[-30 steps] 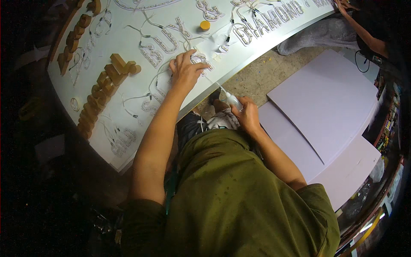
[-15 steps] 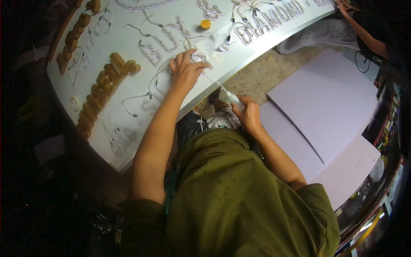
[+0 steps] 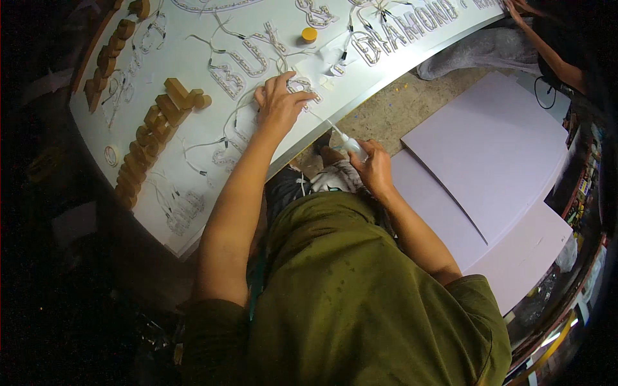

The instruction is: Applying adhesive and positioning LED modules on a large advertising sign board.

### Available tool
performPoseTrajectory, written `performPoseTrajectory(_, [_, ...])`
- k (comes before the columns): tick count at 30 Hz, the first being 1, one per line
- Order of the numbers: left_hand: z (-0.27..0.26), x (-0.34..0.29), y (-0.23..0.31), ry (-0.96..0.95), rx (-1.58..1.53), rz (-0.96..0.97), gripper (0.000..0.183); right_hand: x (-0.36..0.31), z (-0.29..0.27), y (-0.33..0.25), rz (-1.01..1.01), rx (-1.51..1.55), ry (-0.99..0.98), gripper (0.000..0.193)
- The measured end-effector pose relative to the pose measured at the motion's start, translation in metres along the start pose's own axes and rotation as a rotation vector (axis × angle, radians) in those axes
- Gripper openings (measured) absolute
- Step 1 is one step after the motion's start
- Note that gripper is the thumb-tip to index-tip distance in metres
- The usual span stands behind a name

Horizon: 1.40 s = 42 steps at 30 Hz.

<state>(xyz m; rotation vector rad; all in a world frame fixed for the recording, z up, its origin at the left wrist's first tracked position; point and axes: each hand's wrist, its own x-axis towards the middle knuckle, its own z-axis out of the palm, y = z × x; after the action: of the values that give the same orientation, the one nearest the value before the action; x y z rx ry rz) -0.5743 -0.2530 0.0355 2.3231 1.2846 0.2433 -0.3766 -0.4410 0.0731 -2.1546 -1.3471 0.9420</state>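
Observation:
My left hand (image 3: 280, 103) rests on the white table with its thumb and fingers spread over a small letter shape (image 3: 298, 85) fitted with a light strip. Part of that letter is hidden under the hand. In my right hand (image 3: 374, 168), off the near edge of the table, is a white squeeze bottle (image 3: 353, 148) with a long thin nozzle. Its nozzle slants up and left over the table edge, the tip close to the letter and my left thumb. I cannot tell whether the tip touches it.
More wired letter outlines (image 3: 226, 82) spread over the table (image 3: 212, 122). Gold block letters (image 3: 154, 132) stand at the left. A yellow round cap (image 3: 309, 35) and a tape roll (image 3: 112, 156) lie there too. White sheets (image 3: 483, 154) are at right; another person's arm (image 3: 547, 48) reaches in.
My right hand and the squeeze bottle have shifted very slightly up toward the table. The left hand stays in nearly the same place on the letter.

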Motion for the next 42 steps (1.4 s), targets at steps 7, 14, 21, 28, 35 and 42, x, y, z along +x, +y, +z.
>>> performPoseTrajectory(7, [-0.002,0.000,0.002,-0.013,0.003,-0.009,0.031,0.001,-0.002,-0.001,-0.005,-0.022,-0.007,0.033])
performPoseTrajectory(14, [-0.001,0.001,0.002,-0.037,-0.004,-0.020,0.028,0.001,-0.004,0.000,0.018,0.005,0.005,0.033])
performPoseTrajectory(21, [-0.004,0.002,0.003,-0.030,-0.005,-0.021,0.028,0.000,-0.011,0.006,0.106,0.201,-0.029,0.034])
performPoseTrajectory(28, [-0.007,0.003,0.007,-0.042,0.011,-0.019,0.028,0.030,-0.014,0.009,0.088,0.293,0.166,0.032])
performPoseTrajectory(35, [-0.009,0.005,0.010,-0.044,0.009,-0.013,0.025,0.085,-0.008,0.002,-0.040,0.263,0.304,0.031])
performPoseTrajectory(42, [-0.010,0.006,0.007,-0.046,0.024,-0.010,0.029,0.112,0.006,-0.006,-0.057,0.247,0.342,0.028])
